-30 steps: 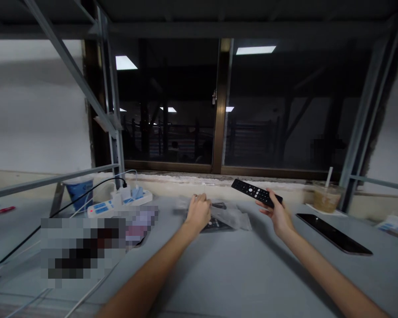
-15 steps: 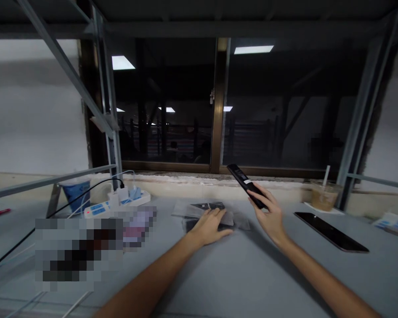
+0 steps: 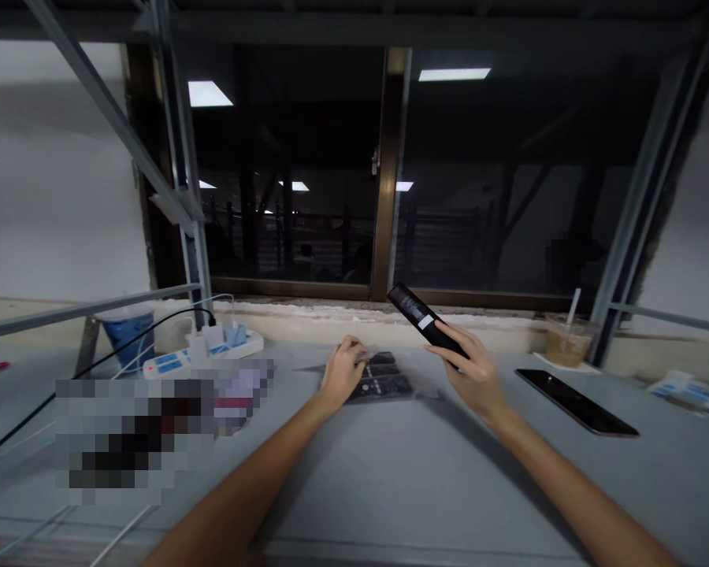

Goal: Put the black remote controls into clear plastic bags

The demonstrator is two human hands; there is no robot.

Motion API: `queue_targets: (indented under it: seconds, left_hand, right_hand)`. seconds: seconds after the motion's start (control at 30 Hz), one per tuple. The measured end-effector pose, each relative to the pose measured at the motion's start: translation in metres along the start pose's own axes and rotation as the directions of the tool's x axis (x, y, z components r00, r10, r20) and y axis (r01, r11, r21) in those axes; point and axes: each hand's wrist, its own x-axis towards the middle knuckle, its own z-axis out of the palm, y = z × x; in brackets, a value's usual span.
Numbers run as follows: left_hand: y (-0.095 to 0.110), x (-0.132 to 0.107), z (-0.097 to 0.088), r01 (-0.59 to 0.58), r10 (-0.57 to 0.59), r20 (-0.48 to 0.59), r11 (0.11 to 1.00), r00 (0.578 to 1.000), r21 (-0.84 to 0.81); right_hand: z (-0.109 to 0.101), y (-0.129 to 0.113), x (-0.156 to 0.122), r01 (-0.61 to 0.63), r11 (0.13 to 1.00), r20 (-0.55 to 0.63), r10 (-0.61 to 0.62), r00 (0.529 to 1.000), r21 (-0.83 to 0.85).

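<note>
My right hand (image 3: 473, 374) holds a black remote control (image 3: 428, 321) up above the table, tilted, its far end pointing up and to the left. A white label and fine print show on the side facing me. My left hand (image 3: 343, 370) is closed, its curled fingers pinching the edge of a clear plastic bag (image 3: 428, 390). Under the plastic lie several more black remote controls (image 3: 381, 386) side by side on the grey table, small light button marks showing on them. My left hand covers their left ends.
To the right lie a dark phone or tablet (image 3: 576, 402) and an iced drink cup (image 3: 567, 342). On the left are a power strip (image 3: 171, 364) with chargers and cables, a blue cup (image 3: 127, 342) and a blurred-out area. A metal frame (image 3: 192, 244) stands before the window.
My left hand has gone from lying spread on the bagged remotes to pinching the plastic at their left side. The remote in my right hand has turned, showing more of its label side.
</note>
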Motion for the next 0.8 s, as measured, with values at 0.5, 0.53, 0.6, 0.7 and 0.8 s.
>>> queue_targets:
  seconds: [0.5,0.53,0.6,0.7,0.8]
  left_hand:
    - [0.002,-0.003,-0.003,0.016,-0.017,-0.026,1.000,1.000,-0.026]
    - [0.004,-0.004,-0.004,-0.004,0.004,-0.010,1.000,1.000,-0.018]
    - [0.008,-0.005,-0.006,-0.045,0.045,0.020,0.999,0.999,-0.007]
    - [0.016,-0.006,-0.008,-0.101,0.100,0.062,0.995,0.993,0.006]
    - [0.025,-0.007,-0.011,-0.145,0.140,0.106,0.989,0.984,0.038]
  right_hand:
    - [0.015,-0.006,0.003,-0.714,0.156,0.104,0.946,0.307,0.683]
    - [0.015,-0.005,0.003,-0.716,0.133,0.120,0.949,0.291,0.686]
    - [0.014,-0.004,0.003,-0.725,0.095,0.145,0.954,0.262,0.682]
    - [0.015,-0.003,0.001,-0.752,0.086,0.160,0.955,0.248,0.653]
    - [0.016,-0.003,0.001,-0.771,0.117,0.156,0.950,0.270,0.625]
